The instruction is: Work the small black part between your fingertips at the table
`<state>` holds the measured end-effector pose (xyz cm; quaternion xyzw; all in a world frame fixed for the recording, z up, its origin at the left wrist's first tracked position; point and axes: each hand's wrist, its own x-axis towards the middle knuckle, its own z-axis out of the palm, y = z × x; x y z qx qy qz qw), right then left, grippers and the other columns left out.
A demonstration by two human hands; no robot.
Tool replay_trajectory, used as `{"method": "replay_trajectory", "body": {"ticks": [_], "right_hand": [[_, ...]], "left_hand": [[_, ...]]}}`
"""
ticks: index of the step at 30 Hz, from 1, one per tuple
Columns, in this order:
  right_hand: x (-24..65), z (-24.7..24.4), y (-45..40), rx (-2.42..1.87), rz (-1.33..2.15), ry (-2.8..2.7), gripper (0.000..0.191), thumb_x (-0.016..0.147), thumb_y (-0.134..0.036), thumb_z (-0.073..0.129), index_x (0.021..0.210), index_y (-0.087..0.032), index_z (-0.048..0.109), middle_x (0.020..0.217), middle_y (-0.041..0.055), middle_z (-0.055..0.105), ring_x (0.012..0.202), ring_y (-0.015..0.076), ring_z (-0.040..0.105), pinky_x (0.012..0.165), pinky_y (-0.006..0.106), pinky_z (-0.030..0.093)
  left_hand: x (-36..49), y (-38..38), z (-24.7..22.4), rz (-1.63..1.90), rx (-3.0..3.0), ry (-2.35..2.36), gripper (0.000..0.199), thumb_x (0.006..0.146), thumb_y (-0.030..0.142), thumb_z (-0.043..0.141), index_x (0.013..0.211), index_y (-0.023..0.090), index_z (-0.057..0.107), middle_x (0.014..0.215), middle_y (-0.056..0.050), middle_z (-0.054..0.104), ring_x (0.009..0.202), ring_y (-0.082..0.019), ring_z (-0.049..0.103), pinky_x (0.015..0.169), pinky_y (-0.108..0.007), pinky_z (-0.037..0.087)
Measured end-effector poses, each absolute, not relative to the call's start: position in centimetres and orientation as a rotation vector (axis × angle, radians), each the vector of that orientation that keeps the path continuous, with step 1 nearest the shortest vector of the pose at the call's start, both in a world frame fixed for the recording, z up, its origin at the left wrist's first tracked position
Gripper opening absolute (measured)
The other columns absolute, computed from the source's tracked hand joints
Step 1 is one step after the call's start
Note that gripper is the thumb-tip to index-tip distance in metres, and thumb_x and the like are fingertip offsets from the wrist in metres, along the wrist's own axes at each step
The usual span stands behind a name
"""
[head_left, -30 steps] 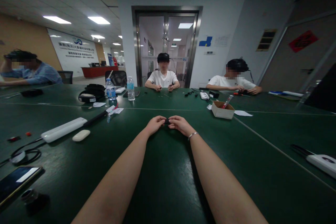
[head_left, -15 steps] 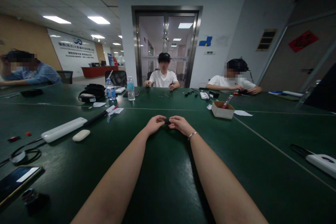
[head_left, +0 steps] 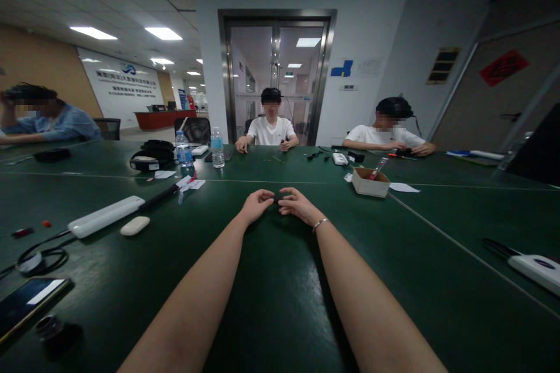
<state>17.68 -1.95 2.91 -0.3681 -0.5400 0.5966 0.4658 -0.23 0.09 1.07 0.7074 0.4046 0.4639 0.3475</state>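
Observation:
Both my hands meet over the middle of the dark green table (head_left: 280, 280). Between their fingertips is a small dark object (head_left: 276, 200), too small to make out. My left hand (head_left: 257, 205) pinches its left side with thumb and fingers. On the other side, my right hand (head_left: 297, 205) grips it with thumb and fingertips; a silver bracelet (head_left: 320, 223) circles that wrist. The object is partly hidden by the fingers.
To the left lie a white power strip (head_left: 107, 215), a white oval item (head_left: 135, 225) and a phone (head_left: 32, 306). Two bottles (head_left: 217, 148) stand beyond. An open box (head_left: 370, 182) is at the right. Three people sit around the table.
My hands have barely moved, with slight shifts of the fingers around the dark object. The person opposite has moved one hand outward onto the table.

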Motion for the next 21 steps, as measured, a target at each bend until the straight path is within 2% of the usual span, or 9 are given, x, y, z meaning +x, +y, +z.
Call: {"method": "replay_trajectory", "body": {"ticks": [3, 5, 6, 8, 10, 13, 15, 17, 21], "right_hand": [[17.26, 3.02, -1.86, -1.027, 1.452, -1.358, 0.017, 0.086, -0.026, 0.056, 0.096, -0.014, 0.048, 0.066, 0.0029, 0.058, 0.045, 0.0121, 0.06, 0.039, 0.018, 0.049], [17.27, 3.1, -1.92, -1.045, 1.436, -1.36, 0.01, 0.087, -0.022, 0.053, 0.093, -0.014, 0.049, 0.067, 0.0036, 0.059, 0.044, 0.0112, 0.059, 0.038, 0.017, 0.048], [17.38, 3.14, -1.98, -1.017, 1.436, -1.358, 0.012, 0.084, -0.016, 0.056, 0.093, -0.015, 0.049, 0.073, 0.0035, 0.059, 0.046, 0.0106, 0.059, 0.039, 0.017, 0.049], [17.71, 3.19, -2.1, -0.929, 1.45, -1.347, 0.033, 0.073, -0.004, 0.062, 0.099, -0.02, 0.047, 0.086, 0.0016, 0.059, 0.05, 0.01, 0.062, 0.043, 0.018, 0.051], [17.9, 3.16, -2.08, -0.887, 1.477, -1.328, 0.045, 0.069, -0.002, 0.065, 0.103, -0.023, 0.044, 0.089, 0.0001, 0.058, 0.053, 0.0106, 0.063, 0.046, 0.019, 0.053], [17.65, 2.95, -1.72, -0.981, 1.497, -1.328, 0.024, 0.081, -0.019, 0.061, 0.099, -0.017, 0.045, 0.073, 0.0021, 0.059, 0.049, 0.0115, 0.061, 0.042, 0.018, 0.051], [17.38, 2.81, -1.48, -1.061, 1.473, -1.35, 0.018, 0.087, -0.029, 0.053, 0.095, -0.014, 0.046, 0.063, 0.0031, 0.059, 0.045, 0.0117, 0.059, 0.038, 0.016, 0.048], [17.39, 2.77, -1.47, -1.055, 1.454, -1.363, 0.017, 0.084, -0.024, 0.056, 0.096, -0.016, 0.046, 0.064, 0.0021, 0.059, 0.045, 0.0112, 0.058, 0.037, 0.016, 0.047], [18.12, 2.97, -1.9, -0.89, 1.453, -1.312, 0.05, 0.067, -0.002, 0.064, 0.104, -0.025, 0.042, 0.088, -0.0019, 0.058, 0.051, 0.0092, 0.06, 0.045, 0.021, 0.053]], "left_hand": [[-0.27, 0.26, 0.91, 1.211, 1.832, 1.035, 0.028, 0.072, 0.025, 0.062, 0.097, 0.013, 0.062, 0.092, -0.009, 0.064, 0.078, -0.015, 0.058, 0.075, -0.03, 0.046], [-0.29, 0.23, 0.92, 1.212, 1.823, 1.048, 0.028, 0.072, 0.025, 0.061, 0.097, 0.013, 0.062, 0.091, -0.008, 0.064, 0.078, -0.015, 0.058, 0.075, -0.03, 0.046], [-0.3, 0.19, 0.96, 1.209, 1.821, 1.059, 0.027, 0.072, 0.024, 0.061, 0.097, 0.013, 0.062, 0.09, -0.008, 0.064, 0.077, -0.015, 0.058, 0.074, -0.029, 0.046], [-0.32, 0.1, 1.04, 1.205, 1.82, 1.084, 0.026, 0.072, 0.024, 0.061, 0.097, 0.014, 0.062, 0.089, -0.007, 0.064, 0.077, -0.015, 0.058, 0.073, -0.029, 0.046], [-0.33, 0.06, 1.1, 1.205, 1.829, 1.094, 0.026, 0.073, 0.025, 0.061, 0.096, 0.014, 0.062, 0.089, -0.007, 0.064, 0.077, -0.015, 0.057, 0.073, -0.029, 0.046], [-0.31, 0.07, 1.11, 1.22, 1.852, 1.077, 0.025, 0.073, 0.025, 0.06, 0.096, 0.014, 0.062, 0.091, -0.007, 0.064, 0.078, -0.015, 0.057, 0.073, -0.029, 0.046], [-0.29, 0.08, 1.11, 1.227, 1.855, 1.077, 0.025, 0.073, 0.024, 0.06, 0.095, 0.014, 0.062, 0.091, -0.007, 0.063, 0.076, -0.015, 0.056, 0.072, -0.028, 0.046], [-0.28, 0.07, 1.13, 1.223, 1.845, 1.094, 0.025, 0.073, 0.024, 0.06, 0.096, 0.014, 0.062, 0.089, -0.007, 0.063, 0.073, -0.014, 0.056, 0.069, -0.027, 0.045], [-0.36, 0.01, 1.14, 1.207, 1.827, 1.129, 0.026, 0.072, 0.026, 0.061, 0.096, 0.015, 0.063, 0.087, -0.006, 0.063, 0.067, -0.012, 0.054, 0.065, -0.027, 0.045]]}}
